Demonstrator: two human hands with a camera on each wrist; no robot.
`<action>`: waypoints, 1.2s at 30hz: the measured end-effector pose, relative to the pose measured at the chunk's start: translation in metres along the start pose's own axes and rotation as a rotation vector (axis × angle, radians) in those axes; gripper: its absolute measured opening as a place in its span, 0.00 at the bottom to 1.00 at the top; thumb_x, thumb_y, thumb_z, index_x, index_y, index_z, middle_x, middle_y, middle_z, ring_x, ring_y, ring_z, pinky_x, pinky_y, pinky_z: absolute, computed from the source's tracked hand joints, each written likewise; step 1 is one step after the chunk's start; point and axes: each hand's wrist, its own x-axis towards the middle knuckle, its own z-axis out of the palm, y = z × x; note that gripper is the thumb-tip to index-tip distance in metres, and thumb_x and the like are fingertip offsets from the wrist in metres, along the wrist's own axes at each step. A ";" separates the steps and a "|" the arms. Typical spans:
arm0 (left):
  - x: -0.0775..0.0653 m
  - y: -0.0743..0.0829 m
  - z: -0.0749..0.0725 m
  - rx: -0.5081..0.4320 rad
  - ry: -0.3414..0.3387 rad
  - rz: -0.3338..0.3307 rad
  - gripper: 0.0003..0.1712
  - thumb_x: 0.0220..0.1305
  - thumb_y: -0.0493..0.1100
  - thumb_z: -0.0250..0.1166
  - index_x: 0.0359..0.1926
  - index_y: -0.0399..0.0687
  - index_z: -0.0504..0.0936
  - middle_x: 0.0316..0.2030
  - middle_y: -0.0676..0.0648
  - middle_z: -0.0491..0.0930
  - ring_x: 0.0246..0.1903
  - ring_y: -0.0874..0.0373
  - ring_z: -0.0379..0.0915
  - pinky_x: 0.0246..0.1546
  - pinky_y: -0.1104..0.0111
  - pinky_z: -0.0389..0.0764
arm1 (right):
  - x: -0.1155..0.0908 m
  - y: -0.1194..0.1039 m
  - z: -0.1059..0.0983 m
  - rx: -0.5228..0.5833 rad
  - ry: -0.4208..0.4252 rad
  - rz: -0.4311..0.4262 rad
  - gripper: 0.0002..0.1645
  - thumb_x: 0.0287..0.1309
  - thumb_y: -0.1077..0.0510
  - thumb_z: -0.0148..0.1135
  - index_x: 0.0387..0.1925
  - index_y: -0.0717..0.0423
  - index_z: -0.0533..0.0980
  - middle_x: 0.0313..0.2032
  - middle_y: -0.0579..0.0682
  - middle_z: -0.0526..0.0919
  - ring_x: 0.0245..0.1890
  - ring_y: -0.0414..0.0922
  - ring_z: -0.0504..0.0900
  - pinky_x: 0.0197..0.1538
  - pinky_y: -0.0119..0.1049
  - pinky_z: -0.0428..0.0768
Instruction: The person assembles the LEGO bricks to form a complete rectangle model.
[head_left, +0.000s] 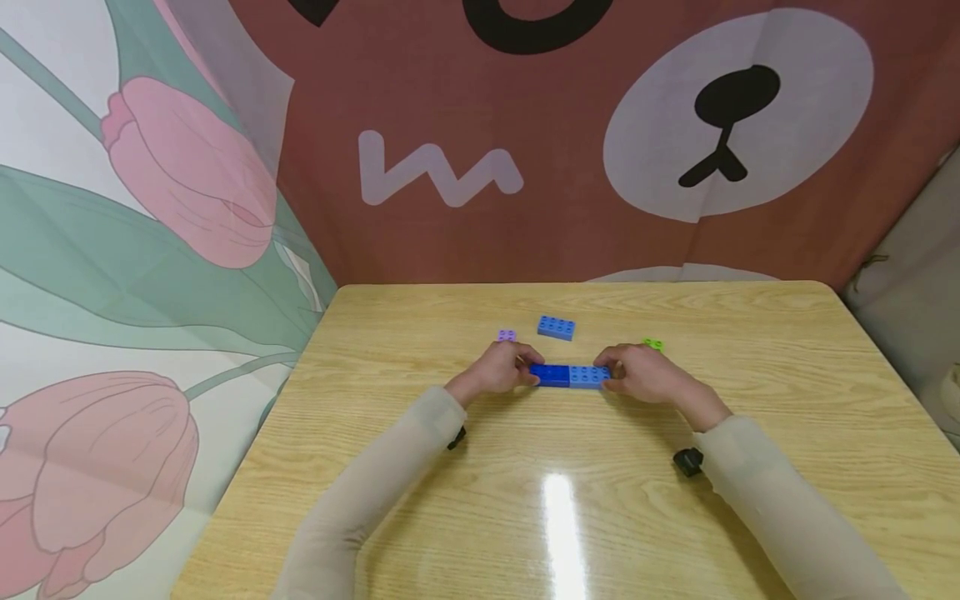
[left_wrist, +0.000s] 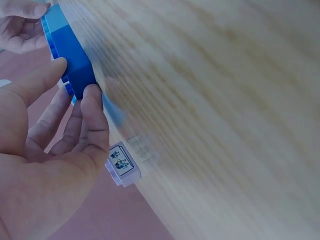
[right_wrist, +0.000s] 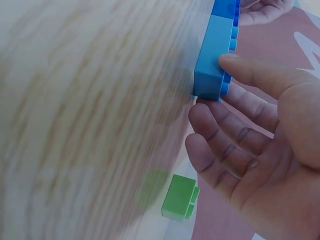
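Note:
Two studded toy bricks stand end to end on the wooden table, a dark blue brick (head_left: 551, 376) on the left and a lighter blue brick (head_left: 587, 377) on the right. My left hand (head_left: 501, 368) pinches the outer end of the dark blue brick between thumb and fingers. At the opposite end, my right hand (head_left: 642, 372) grips the lighter blue brick, thumb on its near side. In the right wrist view the light blue brick (right_wrist: 213, 60) has its studs facing away from the table. The ends of the two bricks meet in both wrist views.
Behind the pair lies another blue brick (head_left: 557, 327). A small purple brick (head_left: 507, 335) with a printed picture on its side stands beyond my left hand, and a small green brick (head_left: 653, 343) beyond my right. A printed curtain (head_left: 450, 233) hangs behind the table (head_left: 480, 517).

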 end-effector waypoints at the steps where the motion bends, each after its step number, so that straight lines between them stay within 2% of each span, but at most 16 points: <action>1: 0.000 0.000 0.000 -0.001 0.001 0.000 0.17 0.63 0.40 0.70 0.54 0.49 0.84 0.49 0.49 0.85 0.37 0.64 0.78 0.38 0.75 0.79 | 0.000 0.000 0.000 0.000 0.000 0.002 0.19 0.60 0.58 0.70 0.52 0.59 0.81 0.44 0.53 0.86 0.37 0.42 0.81 0.47 0.46 0.84; 11: -0.001 0.001 0.002 0.012 0.013 -0.013 0.17 0.63 0.41 0.71 0.54 0.49 0.84 0.49 0.49 0.85 0.39 0.63 0.78 0.40 0.74 0.79 | 0.002 -0.001 0.000 -0.005 -0.003 0.012 0.19 0.60 0.57 0.70 0.52 0.59 0.81 0.44 0.53 0.86 0.36 0.42 0.81 0.47 0.45 0.83; 21: 0.000 0.002 0.003 0.041 0.011 0.003 0.18 0.63 0.43 0.71 0.54 0.50 0.84 0.51 0.50 0.85 0.41 0.63 0.79 0.43 0.73 0.80 | 0.009 0.002 -0.006 0.079 -0.016 0.056 0.22 0.66 0.52 0.64 0.58 0.58 0.78 0.50 0.56 0.84 0.42 0.46 0.85 0.45 0.45 0.84; 30: 0.001 0.003 0.003 0.039 0.014 0.001 0.18 0.63 0.43 0.71 0.54 0.49 0.84 0.51 0.49 0.85 0.42 0.61 0.79 0.44 0.71 0.81 | 0.020 -0.001 -0.013 0.095 0.036 0.056 0.24 0.65 0.52 0.64 0.58 0.59 0.78 0.51 0.59 0.84 0.41 0.47 0.84 0.43 0.45 0.83; 36: 0.002 0.003 0.004 0.035 0.018 -0.014 0.17 0.62 0.43 0.72 0.53 0.49 0.85 0.50 0.50 0.85 0.40 0.62 0.79 0.43 0.72 0.81 | 0.027 -0.004 -0.013 0.129 0.077 0.087 0.24 0.67 0.51 0.62 0.60 0.59 0.76 0.53 0.60 0.84 0.43 0.49 0.84 0.44 0.46 0.83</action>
